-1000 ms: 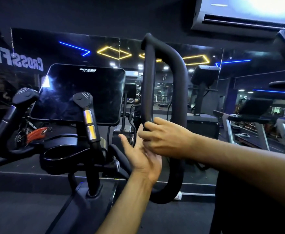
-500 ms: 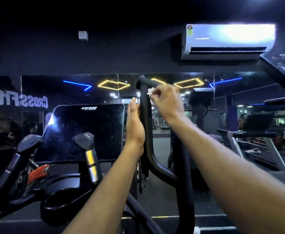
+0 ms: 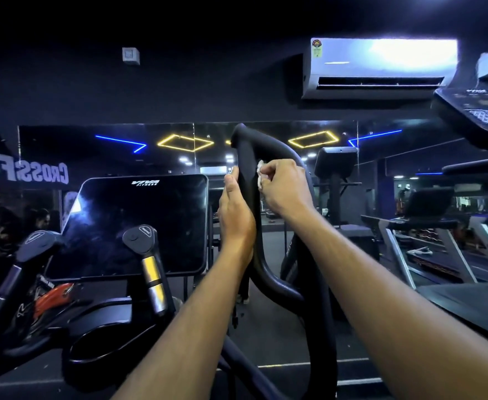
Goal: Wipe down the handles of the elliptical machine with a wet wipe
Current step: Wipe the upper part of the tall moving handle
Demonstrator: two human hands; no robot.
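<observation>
I count: hands 2 [image 3: 235, 210] [image 3: 284, 187] | wet wipe 1 [image 3: 260, 173] | looped handle 1 [image 3: 247, 157] | console screen 1 [image 3: 139, 226] | air conditioner 1 [image 3: 381, 67]

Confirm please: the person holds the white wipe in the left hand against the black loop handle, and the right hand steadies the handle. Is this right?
Not quite: the hands are swapped. In the head view, the right hand pinches the white wipe against the black loop handle, and the left hand steadies the handle from the other side.
</observation>
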